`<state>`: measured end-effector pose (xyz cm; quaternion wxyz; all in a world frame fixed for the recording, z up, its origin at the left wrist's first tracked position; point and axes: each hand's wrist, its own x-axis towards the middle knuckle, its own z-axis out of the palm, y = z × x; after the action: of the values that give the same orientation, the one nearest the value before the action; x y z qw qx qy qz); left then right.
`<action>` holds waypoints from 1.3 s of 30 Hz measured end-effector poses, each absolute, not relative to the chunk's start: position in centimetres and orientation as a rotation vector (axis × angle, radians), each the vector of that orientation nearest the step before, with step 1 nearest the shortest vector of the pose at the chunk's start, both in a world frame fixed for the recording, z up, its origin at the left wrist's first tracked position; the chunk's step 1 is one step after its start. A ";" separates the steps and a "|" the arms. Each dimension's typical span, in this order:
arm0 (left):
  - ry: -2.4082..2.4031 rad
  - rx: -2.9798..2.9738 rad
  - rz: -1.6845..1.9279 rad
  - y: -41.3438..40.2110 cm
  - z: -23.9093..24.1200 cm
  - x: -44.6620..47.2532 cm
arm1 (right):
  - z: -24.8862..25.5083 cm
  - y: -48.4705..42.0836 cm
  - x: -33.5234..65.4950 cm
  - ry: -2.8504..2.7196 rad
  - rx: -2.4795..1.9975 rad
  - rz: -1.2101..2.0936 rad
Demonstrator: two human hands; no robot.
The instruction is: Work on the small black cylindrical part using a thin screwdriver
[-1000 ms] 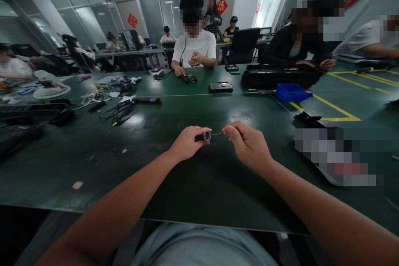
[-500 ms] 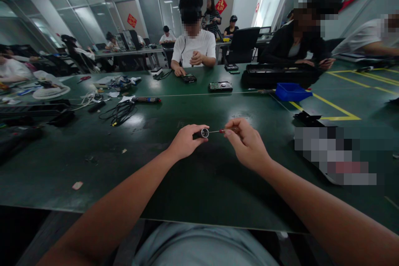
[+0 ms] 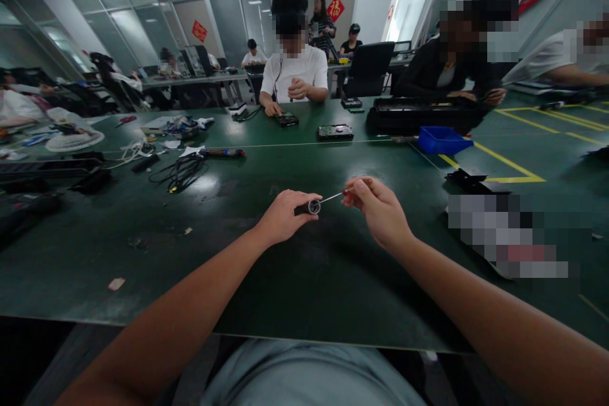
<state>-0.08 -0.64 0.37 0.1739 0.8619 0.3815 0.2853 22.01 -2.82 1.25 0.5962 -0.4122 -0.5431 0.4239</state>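
My left hand (image 3: 284, 216) is closed round a short dark tool handle with a shiny metal end (image 3: 313, 207), held just above the green table (image 3: 266, 279). My right hand (image 3: 375, 209) pinches a thin metal bit (image 3: 333, 196) with a reddish collar. The bit's tip points into the handle's metal end, and its right end is tilted up. Both hands meet over the middle of the table, in front of my body.
Beyond my hands lie a hard drive (image 3: 335, 132), a screwdriver (image 3: 222, 152), black cables (image 3: 183, 171), a blue bin (image 3: 442, 139) and a long black case (image 3: 419, 115). A person in a white shirt (image 3: 295, 73) sits opposite; others sit at right and left.
My right hand has risen a little and tilted the bit, so it now slopes up to the right instead of lying level. My left hand has barely moved.
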 end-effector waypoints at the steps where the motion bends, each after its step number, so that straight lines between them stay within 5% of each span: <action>1: 1.066 2.445 0.812 -0.6 0.3 -0.1 | 1.1 -2.6 22.0 -1.205 -0.955 1.046; 22: 1.042 2.432 0.825 -0.6 0.5 -0.2 | 1.9 -2.1 22.1 -0.678 -0.983 1.501; 39: 1.089 2.466 0.816 -0.5 0.4 -0.1 | 1.4 -3.1 22.3 -1.431 -1.035 0.712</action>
<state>-0.13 -0.49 0.37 0.1616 0.8641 0.3816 0.2858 22.34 -3.09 1.40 0.5800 -0.4428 -0.6121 0.3047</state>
